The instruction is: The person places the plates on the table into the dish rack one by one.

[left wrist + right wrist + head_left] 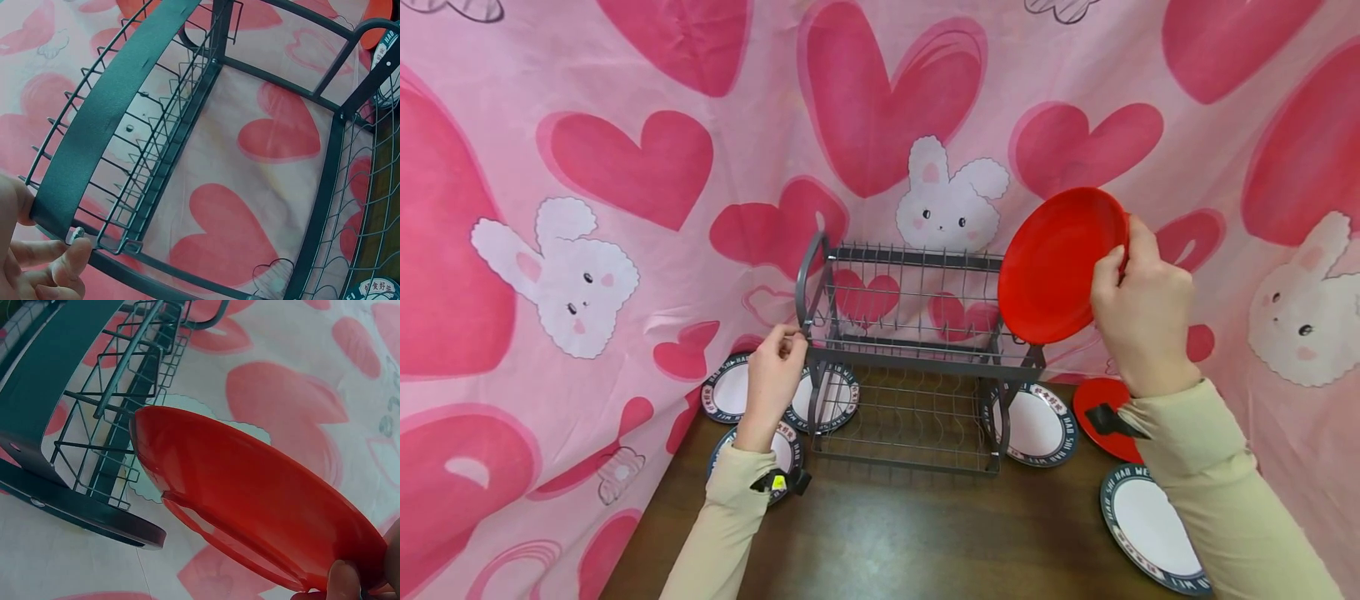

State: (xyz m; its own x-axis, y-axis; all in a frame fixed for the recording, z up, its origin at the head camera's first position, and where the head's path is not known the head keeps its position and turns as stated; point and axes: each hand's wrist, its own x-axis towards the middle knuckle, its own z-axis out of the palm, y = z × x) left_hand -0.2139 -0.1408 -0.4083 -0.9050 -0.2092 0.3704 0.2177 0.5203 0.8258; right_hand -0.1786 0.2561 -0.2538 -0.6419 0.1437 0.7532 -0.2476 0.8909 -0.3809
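A red plate (1060,267) is tilted up in the air at the right end of a dark two-tier dish rack (917,358). My right hand (1146,308) pinches its right rim between thumb and fingers. In the right wrist view the plate's underside (250,487) shows, its far edge close to the rack's wires; whether they touch I cannot tell. My left hand (778,367) grips the rack's front left corner at the upper tier. Up close in the left wrist view, the thumb and fingers (72,262) are at the end of the rack's flat front bar.
White plates with dark patterned rims lie on the brown table (895,533): several at left, one a white plate (1037,425) behind the rack's right leg, another a white plate (1153,525) at front right. A second red plate (1105,417) lies under my right forearm. Pink heart-print cloth (760,108) hangs behind.
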